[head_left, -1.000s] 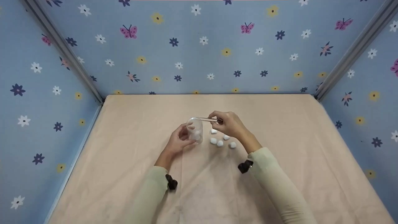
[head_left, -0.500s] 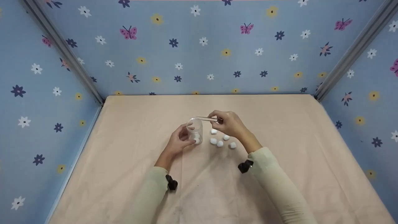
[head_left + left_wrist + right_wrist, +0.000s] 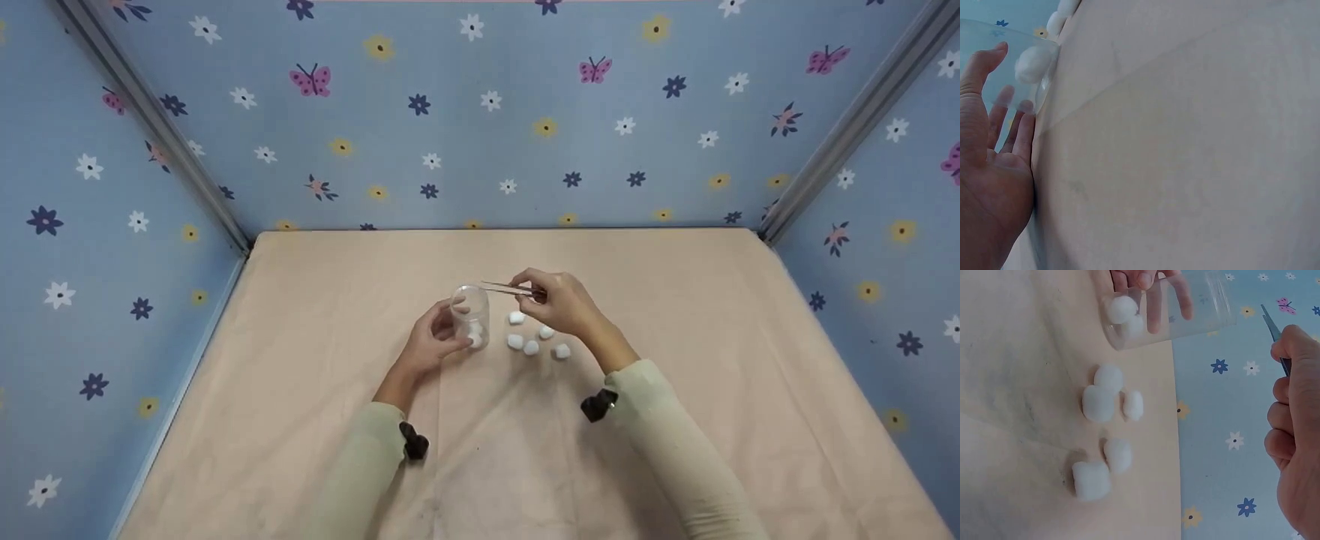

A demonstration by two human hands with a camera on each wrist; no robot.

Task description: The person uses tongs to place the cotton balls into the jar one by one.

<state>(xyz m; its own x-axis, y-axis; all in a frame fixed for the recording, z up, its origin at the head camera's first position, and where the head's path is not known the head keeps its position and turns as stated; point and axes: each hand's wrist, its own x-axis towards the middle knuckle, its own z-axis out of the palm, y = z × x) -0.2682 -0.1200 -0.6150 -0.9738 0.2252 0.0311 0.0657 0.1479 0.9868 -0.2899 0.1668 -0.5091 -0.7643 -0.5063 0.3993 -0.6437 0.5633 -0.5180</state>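
Observation:
My left hand (image 3: 439, 337) grips a clear plastic jar (image 3: 471, 313) standing on the table, fingers curled round its side. Two white cotton balls (image 3: 1122, 310) lie at the bottom of the jar (image 3: 1196, 309). My right hand (image 3: 559, 301) pinches thin metal tweezers (image 3: 508, 289), whose tips point left just above and beside the jar's mouth with nothing between them. Several loose cotton balls (image 3: 531, 346) lie on the table right of the jar, below the right hand. In the left wrist view my palm (image 3: 988, 169) lies against the jar (image 3: 994, 67).
The beige table top (image 3: 675, 420) is walled on three sides by blue flowered panels (image 3: 480, 135). A metal post (image 3: 847, 127) stands in each back corner. Black wrist cameras (image 3: 598, 405) sit on both pale sleeves.
My right hand with the tweezers has drawn slightly right and down, away from the jar's mouth. The left hand and jar have stayed put.

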